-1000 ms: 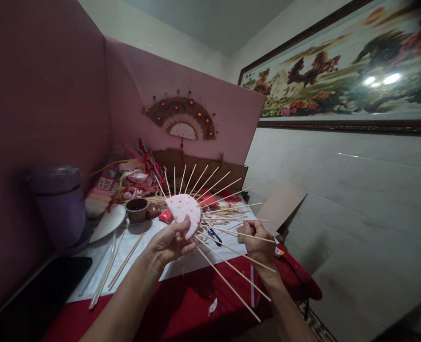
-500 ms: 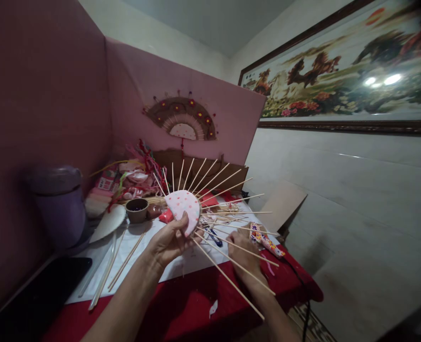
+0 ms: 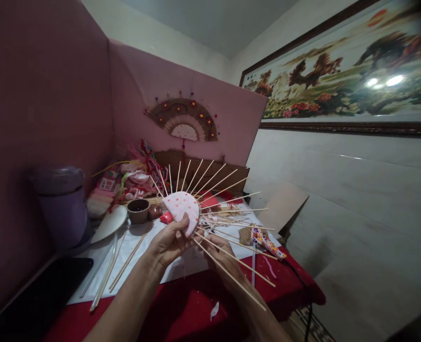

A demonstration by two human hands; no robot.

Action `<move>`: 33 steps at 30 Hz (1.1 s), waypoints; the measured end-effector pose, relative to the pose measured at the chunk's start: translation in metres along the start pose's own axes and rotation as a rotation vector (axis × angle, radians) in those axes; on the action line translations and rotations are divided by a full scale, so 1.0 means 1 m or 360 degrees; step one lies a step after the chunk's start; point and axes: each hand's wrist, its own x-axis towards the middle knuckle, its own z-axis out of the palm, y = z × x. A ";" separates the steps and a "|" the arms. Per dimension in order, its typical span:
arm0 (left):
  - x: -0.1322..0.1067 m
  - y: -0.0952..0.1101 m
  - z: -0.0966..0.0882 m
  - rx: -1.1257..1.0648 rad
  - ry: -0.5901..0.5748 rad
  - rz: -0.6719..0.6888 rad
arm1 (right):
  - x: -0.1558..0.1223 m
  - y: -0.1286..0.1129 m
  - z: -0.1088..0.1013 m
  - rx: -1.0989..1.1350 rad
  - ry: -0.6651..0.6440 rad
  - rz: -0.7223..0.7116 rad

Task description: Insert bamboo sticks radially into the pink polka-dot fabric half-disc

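My left hand pinches a pink half-round card with red dots and holds it upright above the table. Several thin wooden sticks fan out from the card like spokes. My right hand lies just below and right of the card, behind the lower sticks, with its fingers curled near the card's base. I cannot make out whether it grips anything. A glue gun with a colourful patterned cover rests on the table to the right of it.
A table with a red cloth and white sheet holds loose sticks, a small brown bowl, a purple lidded pot, a black phone and craft scraps. A finished fan hangs on the pink board.
My right hand let go of the glue gun, which now lies on the table, and moved left and down to the base of the fan. The left hand kept holding the card.
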 end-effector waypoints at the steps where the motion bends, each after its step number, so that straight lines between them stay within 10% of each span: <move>1: 0.001 -0.001 0.000 0.0001 0.0011 -0.0006 | 0.002 0.003 -0.001 0.0049 -0.0066 0.0053; 24: 0.004 -0.005 -0.007 0.0250 0.0062 -0.0195 | 0.009 0.017 0.008 -0.0238 0.0286 -0.0255; 33: 0.006 0.000 -0.004 0.0154 0.0199 -0.0056 | 0.003 0.013 -0.027 0.0106 0.0184 0.0052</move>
